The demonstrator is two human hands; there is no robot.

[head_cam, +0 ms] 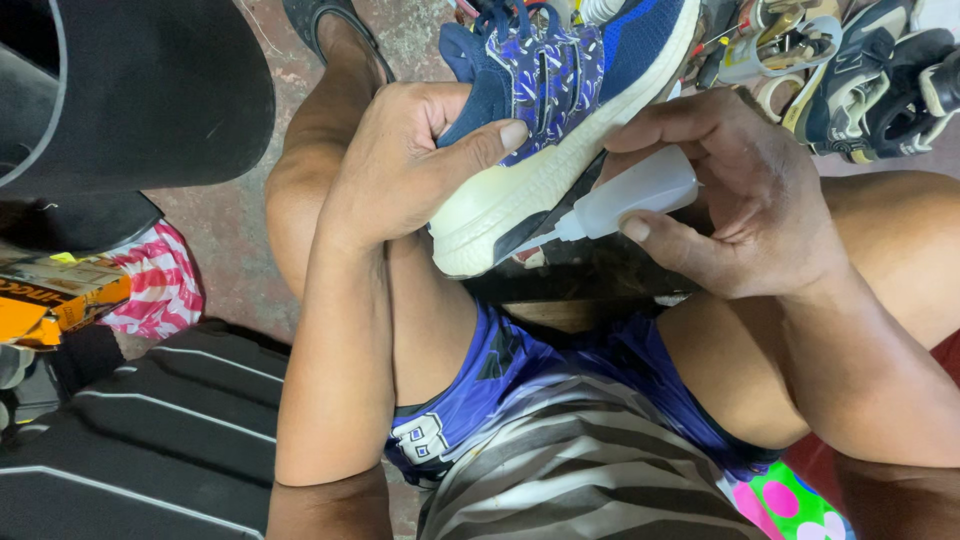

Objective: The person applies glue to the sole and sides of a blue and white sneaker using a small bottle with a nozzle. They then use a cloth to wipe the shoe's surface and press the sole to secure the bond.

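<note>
While the head view looks straight down over the person's lap, the left hand (400, 170) grips a blue sneaker (560, 110) by its heel end, thumb pressed on the patterned upper, fingers wrapped behind and out of sight. Sneaker sits tilted on its side over the knees, centre of frame, white midsole (530, 195) facing the camera, toe pointing far right. Right hand (740, 200) is closed around a small translucent squeeze bottle (635, 195), thumb under, fingers over the top. Bottle nozzle (545, 237) points left and touches, or nearly touches, the seam where the dark outsole edge meets the white midsole near the heel. Can't tell if anything is coming out; no wet bead visible.

Progress judgement: sole edge looks partly lifted at the heel, the bottle is at the gap, so application seems just starting or midway; pressing the sole shut looks not yet done.

Around: pile of other shoes (860, 80) far right, black rubber sheet (150, 440) near left, striped red-white cloth (160, 285) and an orange box (50, 300) at left, concrete floor (230, 250) below.
</note>
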